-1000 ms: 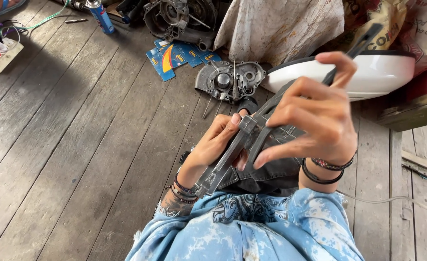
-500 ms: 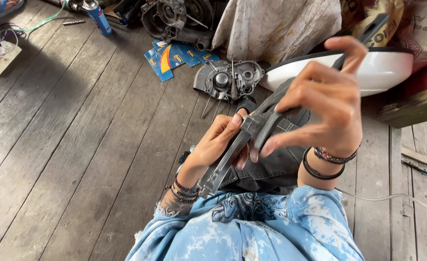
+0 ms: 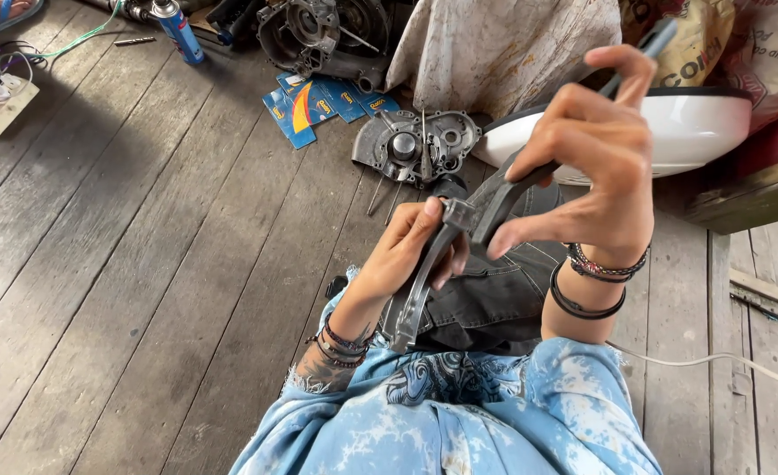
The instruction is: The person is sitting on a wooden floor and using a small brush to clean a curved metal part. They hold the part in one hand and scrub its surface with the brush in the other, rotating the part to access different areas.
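My left hand [image 3: 402, 255] grips a flat grey metal arm [image 3: 417, 295] that runs down toward my lap. My right hand [image 3: 593, 154] holds a second, darker metal arm [image 3: 502, 195] that rises up and to the right past my fingers. The two arms meet at a joint [image 3: 459, 214] between my hands, above my dark trousers [image 3: 486, 295]. Bracelets ring both wrists. A tattoo shows on my left forearm, and my pale blue tie-dye shirt [image 3: 459, 413] fills the bottom of the view.
On the plank floor ahead lie a grey engine cover [image 3: 417, 145], blue packets [image 3: 314, 101], a larger engine case [image 3: 319, 33], a blue spray can [image 3: 180, 31] and a power strip [image 3: 2, 101]. A white basin [image 3: 697, 127] and a cloth-covered pile [image 3: 503, 48] stand to the right.
My right hand has lifted, swinging the dark arm upward about the joint. The left hand's arm has tilted more upright. The angle between the two arms has widened.
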